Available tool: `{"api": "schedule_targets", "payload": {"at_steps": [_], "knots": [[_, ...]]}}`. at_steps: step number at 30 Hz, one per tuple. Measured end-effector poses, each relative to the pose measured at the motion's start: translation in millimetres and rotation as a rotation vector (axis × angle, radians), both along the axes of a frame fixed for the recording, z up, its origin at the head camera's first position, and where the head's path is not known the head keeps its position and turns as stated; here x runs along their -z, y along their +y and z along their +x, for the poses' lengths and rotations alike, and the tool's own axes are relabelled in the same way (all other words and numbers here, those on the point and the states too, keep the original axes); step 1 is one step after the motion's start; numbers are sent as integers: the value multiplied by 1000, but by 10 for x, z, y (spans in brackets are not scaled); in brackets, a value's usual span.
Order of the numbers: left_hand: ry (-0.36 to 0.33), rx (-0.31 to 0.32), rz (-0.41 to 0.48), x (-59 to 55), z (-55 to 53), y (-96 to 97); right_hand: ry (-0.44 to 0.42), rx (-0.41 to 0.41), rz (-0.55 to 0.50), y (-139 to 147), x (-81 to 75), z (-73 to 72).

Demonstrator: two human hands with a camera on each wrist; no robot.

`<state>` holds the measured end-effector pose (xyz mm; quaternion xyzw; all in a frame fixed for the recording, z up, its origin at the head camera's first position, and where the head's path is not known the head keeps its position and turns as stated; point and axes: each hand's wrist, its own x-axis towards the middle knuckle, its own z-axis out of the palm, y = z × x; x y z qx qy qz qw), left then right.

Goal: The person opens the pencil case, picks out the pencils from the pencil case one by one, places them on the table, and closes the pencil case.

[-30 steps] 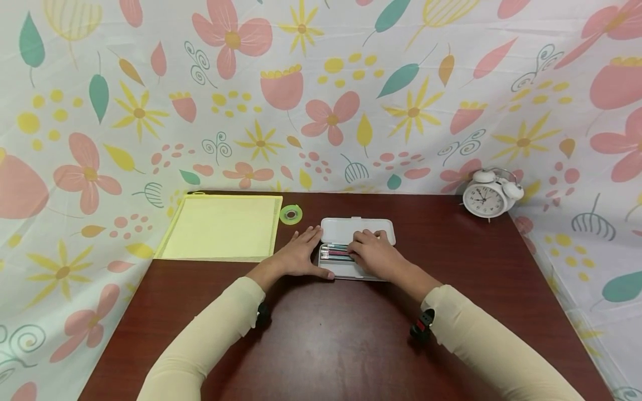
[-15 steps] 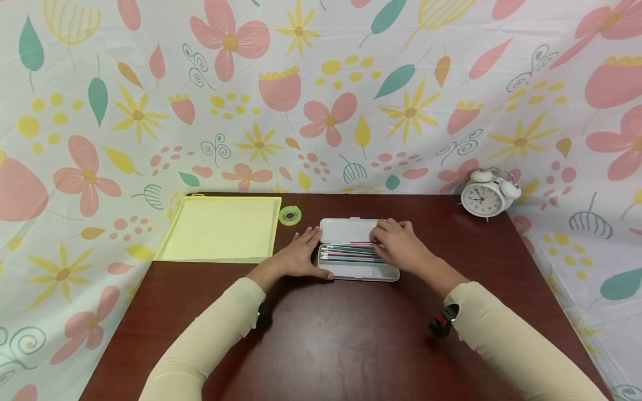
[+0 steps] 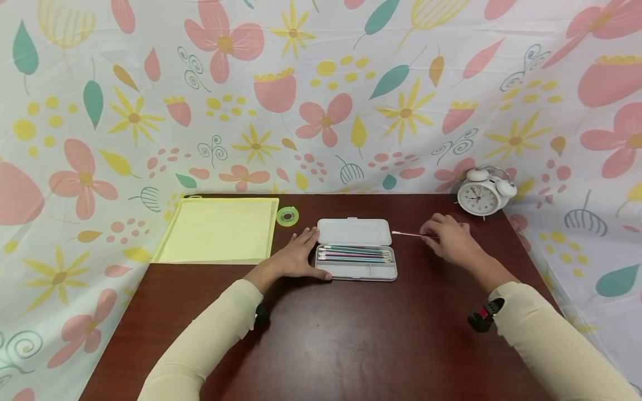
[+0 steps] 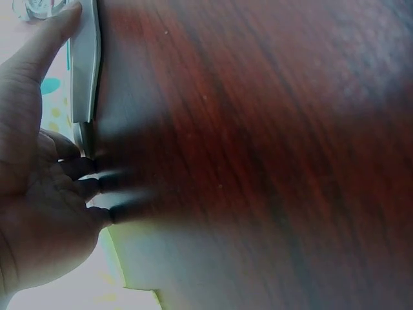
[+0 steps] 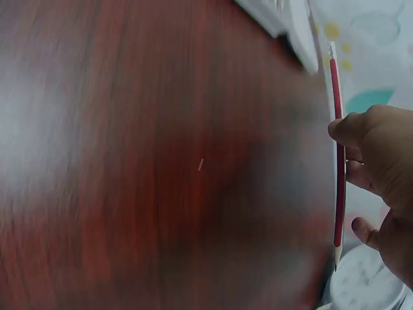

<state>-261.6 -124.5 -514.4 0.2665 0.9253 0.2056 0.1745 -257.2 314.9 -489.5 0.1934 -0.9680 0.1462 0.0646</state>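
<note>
A red pencil [image 5: 340, 181] with a white eraser end is pinched in my right hand [image 3: 451, 238], right of the white pencil case [image 3: 356, 272]. Its sharpened tip shows in the right wrist view, where the thumb and fingers hold it midway. The case lies open, its lid [image 3: 354, 231] folded back, and several pencils [image 3: 353, 254] lie side by side in its long compartment. My left hand [image 3: 297, 258] rests spread at the case's left end, thumb at the front edge and fingertips by the lid. In the left wrist view, its thumb [image 4: 55, 39] lies along the case wall.
A yellow mesh zip pouch [image 3: 218, 231] lies flat at the back left. Beside it is a green roll of tape [image 3: 288, 216]. A white twin-bell alarm clock [image 3: 478, 197] stands at the back right, behind my right hand. A floral cloth hangs behind the dark wooden table [image 3: 321, 340].
My right hand has taken a red pencil out of the case and carried it right, toward the clock. The left hand has stayed at the case's left end.
</note>
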Motion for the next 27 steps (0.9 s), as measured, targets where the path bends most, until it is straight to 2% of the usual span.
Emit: {"api": "schedule_targets", "payload": {"at_steps": [5,14,27], "knots": [[-9,-6,3,-2,19,-29,-23,11,26,220,111,-6],[-7,-19,10,13,34,-47,-65,12,5,336,230,6],[-16,-13,12,-6,22,10,9,33,-7,372,333,-13]]}}
